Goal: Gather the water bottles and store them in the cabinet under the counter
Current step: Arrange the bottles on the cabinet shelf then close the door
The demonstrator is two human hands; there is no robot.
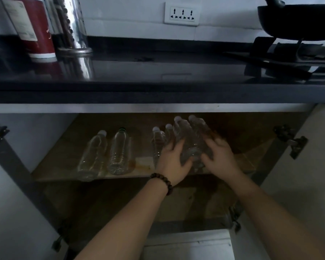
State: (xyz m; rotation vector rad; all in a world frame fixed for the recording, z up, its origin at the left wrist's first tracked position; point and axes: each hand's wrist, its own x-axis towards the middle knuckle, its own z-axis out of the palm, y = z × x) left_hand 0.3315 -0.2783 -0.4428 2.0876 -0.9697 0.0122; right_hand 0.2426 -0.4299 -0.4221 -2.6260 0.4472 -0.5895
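Hands meet on a cluster of clear water bottles (190, 139) above the cabinet shelf's (120, 175) right half: left hand (174, 160) and right hand (219, 156) curl round the cluster's base from either side, caps pointing inward. Two more clear bottles (118, 152) stand near the shelf's front edge at left, bare shelf between them and the cluster. Black countertop (158, 72) overhangs the open cabinet.

clear capped bottles (184, 139) | bunched, four caps visible | two more (105, 152) lying left | cabinet shelf (143, 162)
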